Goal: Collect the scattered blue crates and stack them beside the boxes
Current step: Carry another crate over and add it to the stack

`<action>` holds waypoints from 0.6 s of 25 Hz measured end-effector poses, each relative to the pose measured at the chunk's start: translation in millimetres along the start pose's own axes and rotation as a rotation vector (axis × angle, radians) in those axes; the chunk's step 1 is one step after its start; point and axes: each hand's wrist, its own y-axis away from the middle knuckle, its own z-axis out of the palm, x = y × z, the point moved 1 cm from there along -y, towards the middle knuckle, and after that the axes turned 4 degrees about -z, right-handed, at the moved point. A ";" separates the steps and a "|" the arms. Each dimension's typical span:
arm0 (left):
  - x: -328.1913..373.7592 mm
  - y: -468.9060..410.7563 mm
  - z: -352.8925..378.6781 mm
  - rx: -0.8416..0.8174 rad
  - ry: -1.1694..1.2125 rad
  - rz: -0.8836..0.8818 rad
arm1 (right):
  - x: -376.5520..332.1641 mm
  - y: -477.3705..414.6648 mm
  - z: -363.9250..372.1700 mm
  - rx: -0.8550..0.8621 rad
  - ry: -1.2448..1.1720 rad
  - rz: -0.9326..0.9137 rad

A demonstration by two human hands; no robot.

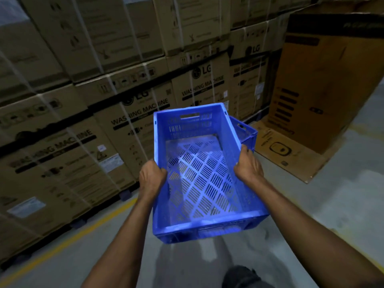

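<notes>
I hold an empty blue crate [204, 177] with a perforated floor in front of me, above the floor. My left hand [151, 176] grips its left long rim and my right hand [247, 166] grips its right long rim. Behind the held crate, a second blue crate [243, 132] stands on the floor close to the boxes; only its right part shows. A wall of stacked washing machine boxes [128, 113] runs along the left and back.
A tall brown carton [324, 88] stands at the right, with a flattened cardboard sheet [286, 150] on the floor before it. A yellow floor line [62, 242] runs along the foot of the boxes. Grey concrete floor [342, 204] lies to the right.
</notes>
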 end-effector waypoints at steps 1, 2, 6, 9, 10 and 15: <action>3.8 -25.9 1.8 -0.008 0.004 0.023 | -5.9 -17.2 4.5 0.011 -0.022 0.043; 10.1 -55.8 5.6 -0.013 0.004 0.046 | -11.0 -38.1 10.1 0.019 -0.053 0.093; 56.1 -164.4 27.4 -0.052 -0.003 0.168 | -15.9 -127.0 31.5 0.094 -0.175 0.252; 101.4 -247.9 53.0 -0.131 0.031 0.228 | -17.2 -204.7 40.6 0.150 -0.207 0.323; 116.3 -272.2 61.3 -0.181 0.047 0.243 | -17.1 -226.2 41.1 0.158 -0.233 0.357; 177.9 -376.8 99.2 -0.455 0.060 0.315 | -16.3 -317.2 33.7 0.212 -0.318 0.515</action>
